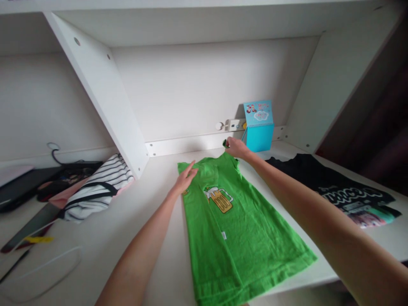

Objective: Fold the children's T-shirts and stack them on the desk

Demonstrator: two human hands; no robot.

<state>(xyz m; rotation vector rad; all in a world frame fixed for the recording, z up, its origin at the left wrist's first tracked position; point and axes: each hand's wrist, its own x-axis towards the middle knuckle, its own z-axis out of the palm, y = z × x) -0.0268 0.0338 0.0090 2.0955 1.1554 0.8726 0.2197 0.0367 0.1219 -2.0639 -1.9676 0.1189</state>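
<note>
A bright green T-shirt point(251, 229) with a beer mug print lies on the white desk, its left side folded inward over the front. My left hand point(186, 178) rests on the upper left of the shirt with fingers stretched out. Up at the shirt's far right corner, my right hand point(236, 148) is closed on a bit of green fabric, which it lifts slightly off the desk. A small white tag point(224, 235) shows along the folded edge.
A black printed shirt point(306, 174) lies at the right. Behind stand a blue desk calendar point(259, 136) and a power strip point(235, 125). Left are a striped cloth bundle point(95, 191), a dark laptop-like object point(19, 187) and cables. A white upright panel point(95, 93) divides the shelf.
</note>
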